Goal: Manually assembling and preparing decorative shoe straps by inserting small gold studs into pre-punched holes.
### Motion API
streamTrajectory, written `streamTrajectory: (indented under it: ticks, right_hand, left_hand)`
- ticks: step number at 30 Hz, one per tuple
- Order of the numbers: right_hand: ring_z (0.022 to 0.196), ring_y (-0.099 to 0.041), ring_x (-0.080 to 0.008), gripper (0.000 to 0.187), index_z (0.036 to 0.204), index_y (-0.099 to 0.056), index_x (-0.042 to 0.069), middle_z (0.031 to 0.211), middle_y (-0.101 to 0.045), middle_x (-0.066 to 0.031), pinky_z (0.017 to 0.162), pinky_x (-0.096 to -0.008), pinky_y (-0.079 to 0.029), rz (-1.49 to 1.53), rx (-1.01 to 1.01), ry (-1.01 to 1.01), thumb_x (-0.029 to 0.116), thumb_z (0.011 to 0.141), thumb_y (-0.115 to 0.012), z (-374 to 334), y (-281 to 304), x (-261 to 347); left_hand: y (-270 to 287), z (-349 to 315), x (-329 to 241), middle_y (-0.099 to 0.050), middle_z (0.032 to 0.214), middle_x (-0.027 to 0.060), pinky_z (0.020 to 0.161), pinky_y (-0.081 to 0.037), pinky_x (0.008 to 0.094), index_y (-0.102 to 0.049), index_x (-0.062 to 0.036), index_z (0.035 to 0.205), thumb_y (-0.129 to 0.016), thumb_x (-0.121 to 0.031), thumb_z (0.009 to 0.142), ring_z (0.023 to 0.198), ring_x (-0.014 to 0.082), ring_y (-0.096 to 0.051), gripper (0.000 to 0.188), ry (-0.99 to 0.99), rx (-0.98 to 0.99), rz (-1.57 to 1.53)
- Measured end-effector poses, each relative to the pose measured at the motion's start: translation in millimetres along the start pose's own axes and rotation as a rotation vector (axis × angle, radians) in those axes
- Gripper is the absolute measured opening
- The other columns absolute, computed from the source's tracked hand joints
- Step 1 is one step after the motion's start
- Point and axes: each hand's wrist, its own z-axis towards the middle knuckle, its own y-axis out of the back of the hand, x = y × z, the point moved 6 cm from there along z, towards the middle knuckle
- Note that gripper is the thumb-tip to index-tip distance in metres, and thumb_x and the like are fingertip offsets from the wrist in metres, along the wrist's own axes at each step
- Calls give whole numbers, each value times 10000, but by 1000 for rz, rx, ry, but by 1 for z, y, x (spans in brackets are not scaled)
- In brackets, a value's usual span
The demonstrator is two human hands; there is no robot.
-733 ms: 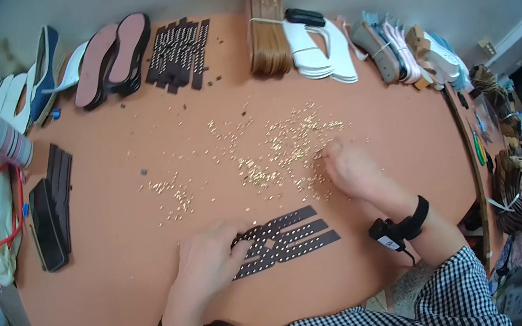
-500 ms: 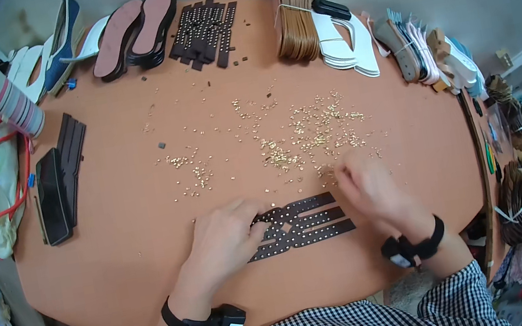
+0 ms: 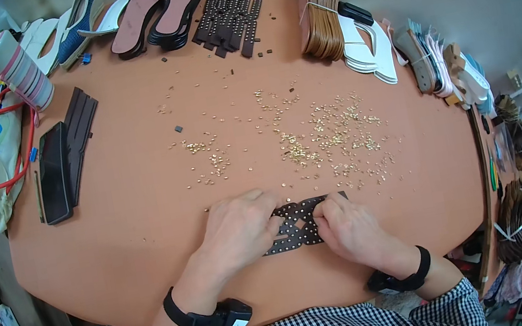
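Note:
A dark brown strap piece [image 3: 302, 233] with cut slits and rows of small metal studs lies flat near the table's front edge. My left hand [image 3: 239, 230] is closed over its left end, with thumb and fingers gripping it. My right hand [image 3: 352, 227] covers most of its right-hand strips, fingertips pinched together against the studded surface. Whatever those fingertips hold, if anything, is hidden. Just beyond the strap, loose gold studs [image 3: 301, 155] are scattered across the tabletop.
A pile of studded straps [image 3: 227, 20] lies at the back beside pink-topped soles [image 3: 140, 19]. Bundled brown soles [image 3: 321, 18] and white sole shapes [image 3: 358, 50] stand back right. At left are a black phone-like slab [image 3: 56, 176], plain dark strips [image 3: 82, 141] and a striped cup [image 3: 21, 70].
My right hand has come down and left from beside the loose studs onto the strap's right part. My left hand stays on the strap. The whole view has shifted slightly.

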Motion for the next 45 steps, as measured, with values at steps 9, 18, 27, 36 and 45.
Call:
streamTrajectory:
  ticks: [9,18,27,36,45]
  right_hand:
    - [679,-621,-335,123,914,-544,13,851,-571,-156,590,-423,-519,-8,7,-7,70,819,-597,1,1,3]
    - [709,-619,-374,121,932,-541,1,868,-574,-180,627,-444,-522,37,39,20,74,848,-590,2,1,0]
    - [777,-626,-403,124,917,-536,-5,825,-628,-214,680,-473,-507,107,262,-154,67,839,-600,21,10,-5]
    - [753,-637,-350,124,895,-572,31,764,-636,-151,655,-422,-502,124,282,-162,99,817,-639,28,5,-11]
    - [760,-653,-345,114,907,-597,31,831,-647,-164,649,-414,-521,287,-43,-81,121,848,-636,1,16,-9]
  left_hand:
    - [1,0,-1,-676,820,75,614,-518,375,-673,-95,915,-698,-153,768,699,269,-653,160,-8,-1,0]
    - [3,0,-3,-675,826,80,618,-520,377,-668,-86,911,-687,-138,768,708,275,-654,153,-27,-25,-8]
    - [0,0,-1,-677,837,84,624,-520,374,-669,-76,916,-686,-137,769,716,278,-656,161,7,19,16]
    - [-1,-2,-1,-675,843,87,627,-516,371,-674,-73,927,-685,-130,758,721,276,-655,179,21,35,22]
    - [1,1,-2,-664,808,109,623,-505,363,-706,-75,961,-709,-114,741,699,280,-631,224,26,-1,-73]
